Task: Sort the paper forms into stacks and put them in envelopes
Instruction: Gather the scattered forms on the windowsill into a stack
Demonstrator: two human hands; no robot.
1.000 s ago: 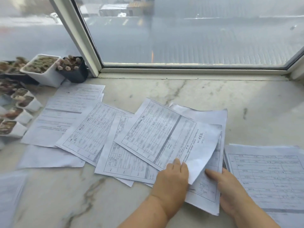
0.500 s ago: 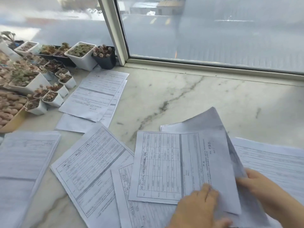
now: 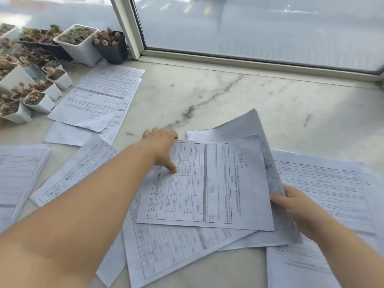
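— Marble is what the papers are spread on: a pale stone ledge point(image 3: 239, 96) under a window point(image 3: 249, 28). What has been changed?

— The left hand point(image 3: 161, 148) has been stretched out. A moment ago it was lying low on the near edge of the top form point(image 3: 207, 183). Now it is laid at the far left corner of that form. The thumb is pressed flat on the print. The other fingers are reached over the far edge, and it cannot be told if they are curled under it. The view has also been swung left, so more of the ledge's left side is seen.

— And the other hand?

— The right hand point(image 3: 295, 206) is kept at the right edge. The top form and the bent sheet point(image 3: 245, 125) under it are pinched there, thumb on top, fingers below.

— Where are the forms now?

— The top form is lying on a loose pile point(image 3: 176, 246) in the middle. 1 stack point(image 3: 332, 188) is seen just to the right, 1 stack point(image 3: 18, 175) at the far left, and 1 more point(image 3: 99, 100) near the plant pots point(image 3: 79, 42). A single form point(image 3: 79, 169) is lying beside the arm.

— What does that mean for the job?

— It looks as if the top form is being held at 2 ends so it can be squared up or lifted to a stack. Sorting seems only partly done. No envelopes are seen, so none can be filled yet.
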